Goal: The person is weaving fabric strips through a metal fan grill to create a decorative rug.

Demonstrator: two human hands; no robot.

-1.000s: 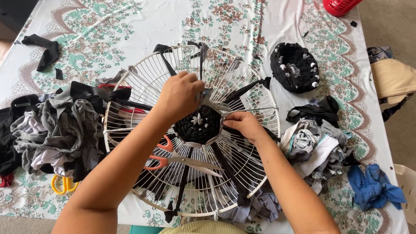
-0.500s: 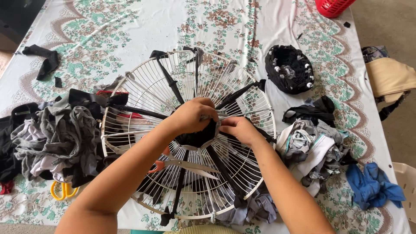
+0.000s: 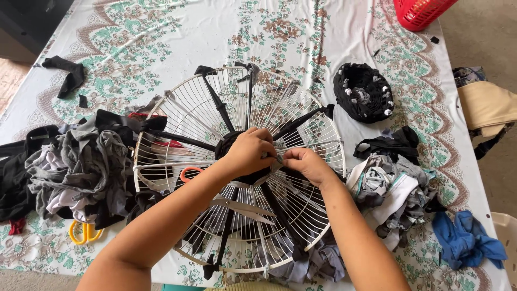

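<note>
Counted 1 white wire fan guard, mid bench. 2 hands on its hub: left hand, right hand. 2 pr scissors: orange-handled under the guard, yellow-handled off its left edge. 2 big rag piles: 1 left of guard, 1 right. 1 black woven round upper right of guard. 1 blue rag lower right. 1 red basket far corner.

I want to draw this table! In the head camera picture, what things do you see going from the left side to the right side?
Grey and black cloth pile → yellow-handled scissors → left hand → right hand on the white wire fan guard → black woven round mat → blue cloth.
</note>
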